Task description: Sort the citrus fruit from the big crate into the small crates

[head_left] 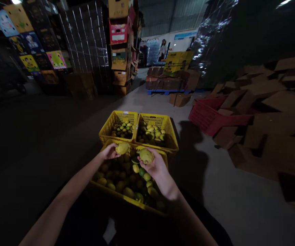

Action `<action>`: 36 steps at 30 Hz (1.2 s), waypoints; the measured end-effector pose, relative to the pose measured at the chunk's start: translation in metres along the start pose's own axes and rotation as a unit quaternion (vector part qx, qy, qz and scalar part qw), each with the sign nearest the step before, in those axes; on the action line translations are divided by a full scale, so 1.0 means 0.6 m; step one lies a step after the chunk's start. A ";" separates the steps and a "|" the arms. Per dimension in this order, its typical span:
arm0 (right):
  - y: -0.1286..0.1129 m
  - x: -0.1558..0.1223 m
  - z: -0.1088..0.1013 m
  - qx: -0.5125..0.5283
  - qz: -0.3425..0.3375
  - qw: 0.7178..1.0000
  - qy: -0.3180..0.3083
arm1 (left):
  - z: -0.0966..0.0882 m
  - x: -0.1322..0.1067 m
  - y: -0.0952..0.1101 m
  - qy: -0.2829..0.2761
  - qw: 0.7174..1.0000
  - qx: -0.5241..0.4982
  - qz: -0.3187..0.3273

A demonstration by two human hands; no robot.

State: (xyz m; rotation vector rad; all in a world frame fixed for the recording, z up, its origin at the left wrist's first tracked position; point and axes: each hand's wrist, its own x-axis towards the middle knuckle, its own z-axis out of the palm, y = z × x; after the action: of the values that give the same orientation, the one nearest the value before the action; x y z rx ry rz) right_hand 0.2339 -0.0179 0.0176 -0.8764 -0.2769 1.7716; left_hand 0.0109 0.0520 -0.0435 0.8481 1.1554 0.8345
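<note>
My left hand (108,152) grips a yellow lemon (122,148) at its fingertips, over the far side of the near yellow crate (129,200). To the right, my right hand (159,167) is closed around another yellow-green lemon (146,156), its end turned toward me. Below both hands the near crate holds many yellow and green lemons (129,192), partly in shadow. Just beyond stand two more yellow crates side by side. Small greenish lemons (125,129) lie in the back left crate (102,134), and yellower ones (151,130) in the back right crate (172,136).
Flattened cardboard boxes (273,136) are heaped at the right around a red crate (206,116). Stacked cartons (118,59) and wrapped pallets stand at the back. Behind the crates, a blue pallet (165,92) carries a yellow box (178,61). Grey floor surrounds the crates.
</note>
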 end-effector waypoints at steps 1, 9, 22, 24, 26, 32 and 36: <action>0.001 -0.003 0.001 -0.004 -0.003 1.000 -0.007 | 0.006 -0.014 0.022 -0.021 0.999 -0.030 0.010; 0.016 -0.028 0.006 -0.079 -0.156 0.977 -0.120 | 0.061 -0.109 0.029 -0.071 0.956 -0.280 0.053; 0.024 -0.024 0.010 -0.378 -0.337 0.851 -0.140 | 0.053 -0.104 -0.013 -0.074 0.946 -0.267 0.167; 0.030 -0.019 0.013 -0.373 -0.338 0.854 -0.133 | 0.058 -0.107 -0.011 -0.073 0.944 -0.277 0.167; 0.035 -0.017 0.018 -0.346 -0.325 0.872 -0.121 | 0.064 -0.110 -0.008 -0.064 0.940 -0.293 0.160; 0.045 -0.011 0.030 -0.162 -0.134 0.970 -0.119 | 0.077 -0.113 0.000 -0.036 0.927 -0.363 0.084; 0.048 0.003 0.023 -0.144 -0.019 0.983 -0.115 | 0.075 -0.112 0.006 -0.089 0.911 -0.399 0.057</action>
State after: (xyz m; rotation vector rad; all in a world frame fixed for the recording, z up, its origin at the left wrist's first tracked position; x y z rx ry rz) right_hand 0.2033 -0.0244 0.0102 -0.8614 -0.7099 1.8259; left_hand 0.0408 -0.0118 -0.0040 0.2933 0.5122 1.1796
